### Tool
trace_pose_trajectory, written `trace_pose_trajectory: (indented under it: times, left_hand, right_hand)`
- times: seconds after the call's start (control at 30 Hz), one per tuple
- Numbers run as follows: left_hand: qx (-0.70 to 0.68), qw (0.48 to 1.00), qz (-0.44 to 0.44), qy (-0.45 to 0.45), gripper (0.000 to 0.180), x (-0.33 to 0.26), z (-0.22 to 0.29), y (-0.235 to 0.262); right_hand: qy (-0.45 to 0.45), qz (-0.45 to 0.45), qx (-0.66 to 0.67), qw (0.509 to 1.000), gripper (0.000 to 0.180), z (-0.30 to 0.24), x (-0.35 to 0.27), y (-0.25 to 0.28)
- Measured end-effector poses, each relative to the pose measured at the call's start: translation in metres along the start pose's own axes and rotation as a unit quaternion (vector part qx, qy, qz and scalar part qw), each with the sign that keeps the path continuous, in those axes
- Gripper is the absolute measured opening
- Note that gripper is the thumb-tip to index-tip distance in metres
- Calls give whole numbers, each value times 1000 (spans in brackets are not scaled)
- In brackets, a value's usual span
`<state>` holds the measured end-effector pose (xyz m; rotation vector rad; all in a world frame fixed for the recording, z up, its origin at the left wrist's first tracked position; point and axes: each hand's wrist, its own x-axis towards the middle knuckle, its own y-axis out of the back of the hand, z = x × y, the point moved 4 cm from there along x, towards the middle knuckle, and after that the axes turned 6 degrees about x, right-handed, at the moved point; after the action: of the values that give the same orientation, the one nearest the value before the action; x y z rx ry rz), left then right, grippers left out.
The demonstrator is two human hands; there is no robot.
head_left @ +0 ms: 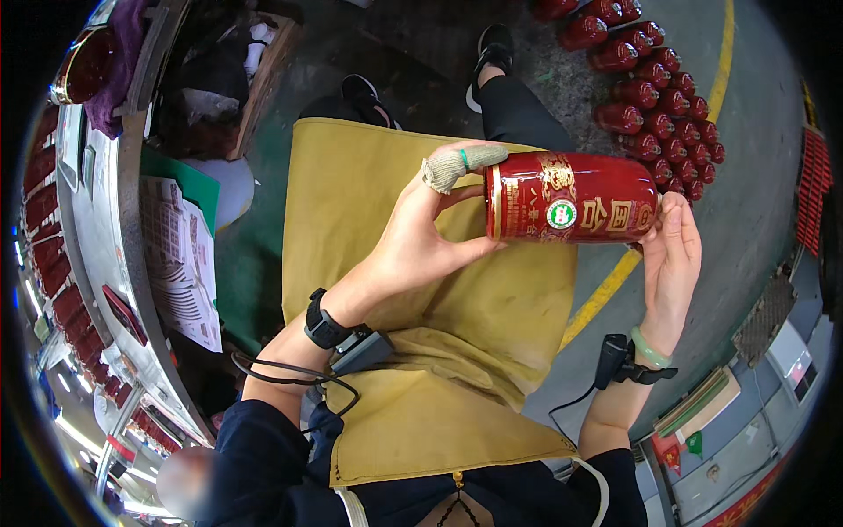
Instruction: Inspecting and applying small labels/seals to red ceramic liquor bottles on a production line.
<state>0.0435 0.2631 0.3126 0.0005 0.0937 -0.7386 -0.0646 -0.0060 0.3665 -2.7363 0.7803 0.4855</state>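
Observation:
A glossy dark red bottle (606,189) with gold lettering and a round green-and-white sticker (561,213) lies sideways between my two hands, above the mustard-yellow apron on my lap. At its left end, with the gold band, my left hand (430,224) grips the base between thumb and fingers. A cloth finger cover (457,166) with a green tie sits on one of those fingers. My right hand (673,237) pinches the narrower right end, its fingertips partly hidden behind the bottle. The apron (378,211) spreads over my thighs.
Several rows of similar red bottles (650,105) stand on the floor at the upper right, near a yellow floor line (606,294). Along the left runs a metal-edged bench (114,263) with a phone-like dark red object (125,314). Printed sheets (180,255) hang beside it. Cabled devices are strapped to both wrists.

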Motion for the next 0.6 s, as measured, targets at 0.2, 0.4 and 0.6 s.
trace_pose_trajectory:
  times: [0.2, 0.4, 0.6]
  left_hand:
    - [4, 1000, -19, 7, 85, 7, 3, 5]
    - [-81, 996, 25, 21, 73, 10, 4, 9]
    - [-143, 986, -2, 85, 79, 5, -3, 8]
  right_hand:
    - [-5, -9, -15, 1000, 20, -9, 7, -4]
    - [-20, -18, -36, 999, 20, -18, 9, -8]
    - [-34, -38, -36, 998, 20, -16, 7, -8]
